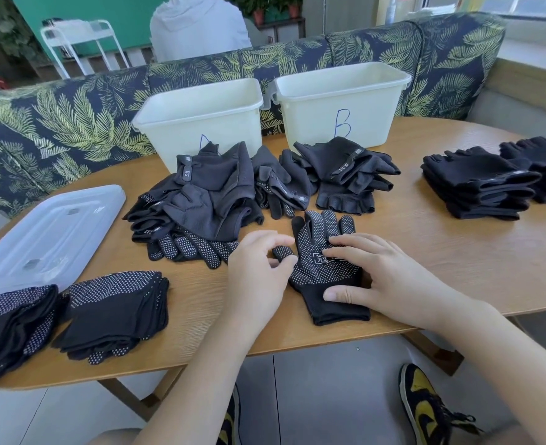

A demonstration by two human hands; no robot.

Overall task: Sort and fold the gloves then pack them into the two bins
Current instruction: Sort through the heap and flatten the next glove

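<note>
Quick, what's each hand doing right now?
Left hand: pinching the dotted glove by its thumb.
Right hand: open, pressing that glove flat.

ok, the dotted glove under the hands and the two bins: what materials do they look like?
Dotted glove: black knit fabric, matte, with raised pale grip dots, probably rubbery; ribbed cuff shows.
Bin A and bin B: cream plastic, smooth, slightly translucent, with moulded rims.

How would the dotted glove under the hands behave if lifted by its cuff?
The dotted glove lies flat, thin knit, so it would probably droop limply. Its grip dots likely resist sliding on the table. It looks light.
</note>
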